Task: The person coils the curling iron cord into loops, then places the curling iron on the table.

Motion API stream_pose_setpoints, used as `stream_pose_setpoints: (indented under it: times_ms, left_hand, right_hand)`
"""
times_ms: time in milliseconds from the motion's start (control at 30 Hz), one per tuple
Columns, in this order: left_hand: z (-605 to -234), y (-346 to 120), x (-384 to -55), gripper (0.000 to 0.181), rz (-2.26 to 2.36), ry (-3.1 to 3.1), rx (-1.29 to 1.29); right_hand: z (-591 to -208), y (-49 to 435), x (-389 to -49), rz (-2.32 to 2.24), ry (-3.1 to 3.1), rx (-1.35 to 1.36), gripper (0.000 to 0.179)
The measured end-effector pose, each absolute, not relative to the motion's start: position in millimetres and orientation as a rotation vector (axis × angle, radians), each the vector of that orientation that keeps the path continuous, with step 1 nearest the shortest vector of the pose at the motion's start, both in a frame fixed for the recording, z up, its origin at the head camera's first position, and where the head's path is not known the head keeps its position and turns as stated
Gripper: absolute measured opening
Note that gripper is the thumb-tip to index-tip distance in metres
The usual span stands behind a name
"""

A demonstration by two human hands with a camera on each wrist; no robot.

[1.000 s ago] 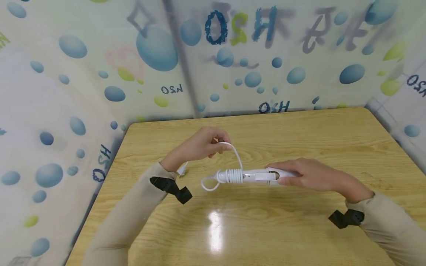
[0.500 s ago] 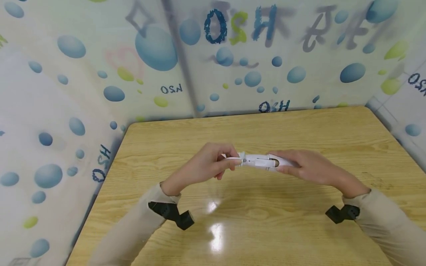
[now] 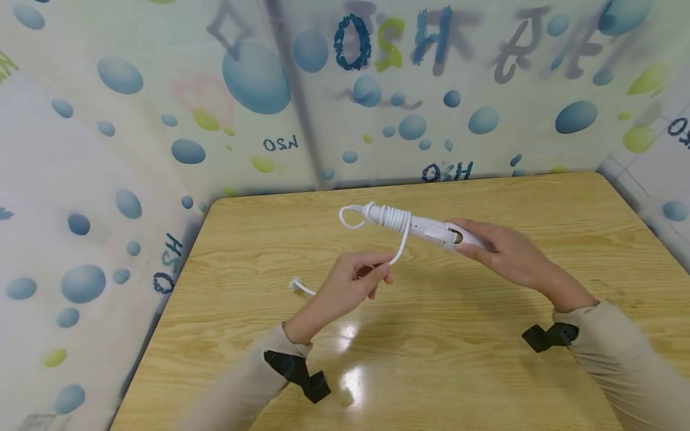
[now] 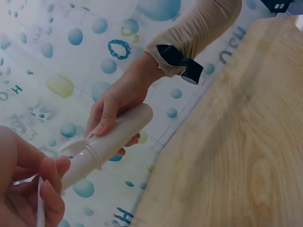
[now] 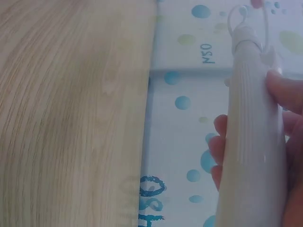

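Observation:
A white hair curling iron (image 3: 428, 229) is held above the table, tilted with its cord end up and to the left. My right hand (image 3: 509, 251) grips its thick, rounded end, thumb on one side and fingers round the other in the right wrist view. Several turns of white cord (image 3: 396, 219) wrap the narrower end, and a small loop sticks out past it. Below the coils my left hand (image 3: 353, 281) pinches the cord's free length between thumb and fingers. The plug (image 3: 294, 285) dangles behind the left wrist.
A wood-grain table (image 3: 458, 347) lies beneath both hands. Its back edge meets a white wall covering (image 3: 334, 120) with blue and green drops and lettering. Black wrist cameras (image 3: 550, 337) sit on both sleeves.
My left hand has carried the cord round the narrow end, from behind it to in front and below. The right hand has raised the curling iron and tilted its cord end upward.

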State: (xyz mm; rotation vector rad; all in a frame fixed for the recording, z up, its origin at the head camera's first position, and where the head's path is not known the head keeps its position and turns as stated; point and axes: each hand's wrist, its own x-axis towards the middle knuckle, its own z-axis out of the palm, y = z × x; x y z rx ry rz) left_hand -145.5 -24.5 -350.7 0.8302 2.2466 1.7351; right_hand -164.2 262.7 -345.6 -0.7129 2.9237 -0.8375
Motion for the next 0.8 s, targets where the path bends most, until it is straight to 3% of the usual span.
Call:
stream_pose_setpoints:
  times_ms: [367, 800]
  left_hand:
    - [-389.3, -13.7, -164.0, 0.026, 1.9, 2.119, 0.555]
    - [-392.7, -35.1, -211.4, 0.021, 1.871, 1.999, 0.743]
  right_hand:
    - [-339.4, 264.8, -155.7, -1.1, 2.839, -0.743, 0.047]
    - [-323.3, 269.7, -138.6, -1.159, 2.739, -0.883, 0.044]
